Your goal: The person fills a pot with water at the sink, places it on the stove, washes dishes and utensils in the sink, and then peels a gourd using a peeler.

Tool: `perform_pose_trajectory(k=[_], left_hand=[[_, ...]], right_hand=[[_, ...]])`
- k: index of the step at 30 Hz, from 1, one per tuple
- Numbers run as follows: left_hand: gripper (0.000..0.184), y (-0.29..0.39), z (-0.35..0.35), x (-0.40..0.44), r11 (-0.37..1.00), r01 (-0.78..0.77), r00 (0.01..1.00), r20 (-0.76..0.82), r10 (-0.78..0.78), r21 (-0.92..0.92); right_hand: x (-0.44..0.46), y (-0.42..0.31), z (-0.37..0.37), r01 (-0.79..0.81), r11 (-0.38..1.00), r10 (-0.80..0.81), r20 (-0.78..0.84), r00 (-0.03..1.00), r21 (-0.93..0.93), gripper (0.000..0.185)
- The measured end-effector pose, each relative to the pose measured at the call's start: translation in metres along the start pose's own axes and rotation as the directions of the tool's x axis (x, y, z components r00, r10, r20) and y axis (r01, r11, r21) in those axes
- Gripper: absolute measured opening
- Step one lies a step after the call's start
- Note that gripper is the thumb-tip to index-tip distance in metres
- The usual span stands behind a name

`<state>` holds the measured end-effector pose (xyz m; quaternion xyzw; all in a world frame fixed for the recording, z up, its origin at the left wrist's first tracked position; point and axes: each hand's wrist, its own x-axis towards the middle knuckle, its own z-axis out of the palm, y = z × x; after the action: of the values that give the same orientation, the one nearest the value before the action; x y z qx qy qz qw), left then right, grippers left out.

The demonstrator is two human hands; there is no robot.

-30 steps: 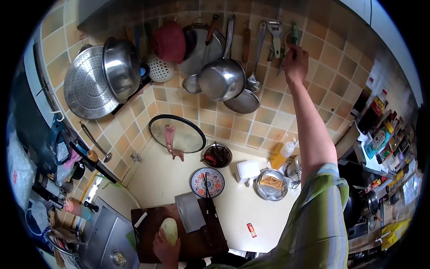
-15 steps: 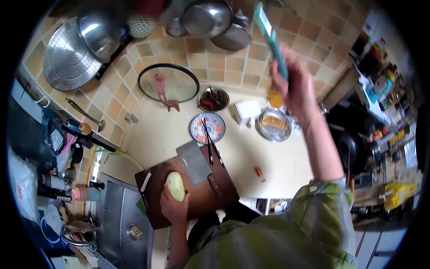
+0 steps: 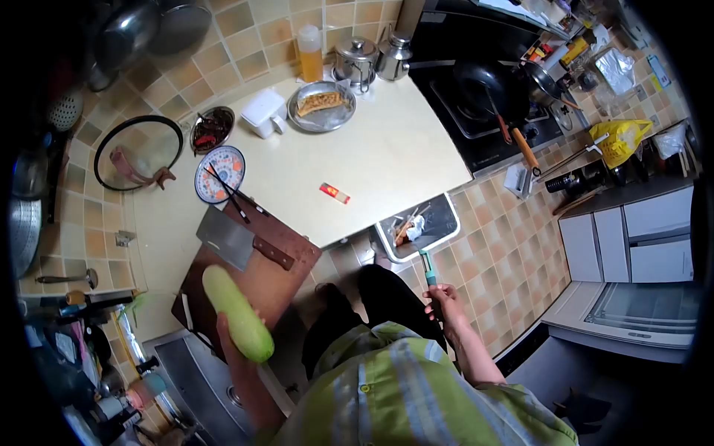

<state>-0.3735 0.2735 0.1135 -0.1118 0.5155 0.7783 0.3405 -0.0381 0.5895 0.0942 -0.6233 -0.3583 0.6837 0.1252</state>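
Note:
A long pale green gourd (image 3: 232,306) is held at a slant over the near left corner of the brown cutting board (image 3: 279,245). My left hand (image 3: 229,338) is closed around its lower side, with most fingers hidden behind it. Low on the right, my right hand (image 3: 446,305) grips a green-handled peeler (image 3: 428,271), whose head points toward the waste bin (image 3: 435,242). The peeler is well apart from the gourd. A cleaver (image 3: 227,238) lies flat on the board with its wooden handle to the right.
Black chopsticks (image 3: 236,199) rest across a patterned plate (image 3: 223,156) and the board. Further back are a white lidded container (image 3: 264,113) and a metal plate (image 3: 349,115). A small red packet (image 3: 335,193) lies on the counter. The sink (image 3: 175,372) is at left, the stove (image 3: 476,134) at right.
My right hand has brought the peeler down from high near the wall to beside the bin. The gourd is now raised and shows its full length. My view has turned right.

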Motion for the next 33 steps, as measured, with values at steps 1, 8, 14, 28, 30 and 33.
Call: perform_pose_trajectory(k=[1,8,14,28,30,33], left_hand=[[0.07,-0.001,0.024,-0.006,0.994,0.074,0.997,0.044,-0.07,-0.08],[0.076,-0.107,0.171,-0.021,0.661,0.582,0.772,0.578,-0.264,-0.474],[0.068,-0.213,0.23,-0.019,0.725,0.532,0.827,0.454,-0.332,-0.438],[0.063,-0.282,0.314,-0.037,0.846,0.499,0.775,0.533,-0.339,-0.187],[0.061,-0.285,0.315,-0.033,0.847,0.504,0.793,0.479,-0.376,-0.17],[0.062,-0.293,0.309,-0.025,0.816,0.557,0.791,0.398,-0.465,-0.154]], right_hand=[[0.003,0.007,-0.004,0.014,1.0,-0.014,0.017,1.0,-0.001,0.026],[0.003,-0.02,-0.003,0.013,1.0,-0.019,0.247,0.969,0.027,0.023],[0.037,-0.038,-0.056,0.513,0.842,-0.386,0.479,0.789,-0.167,0.02],[0.045,-0.127,-0.135,0.947,-0.026,-0.334,0.896,0.294,-0.321,0.021],[0.051,-0.13,-0.13,0.95,-0.075,-0.373,0.892,0.255,-0.303,0.022],[0.079,-0.123,-0.124,0.933,-0.118,-0.443,0.859,0.257,-0.34,0.022]])
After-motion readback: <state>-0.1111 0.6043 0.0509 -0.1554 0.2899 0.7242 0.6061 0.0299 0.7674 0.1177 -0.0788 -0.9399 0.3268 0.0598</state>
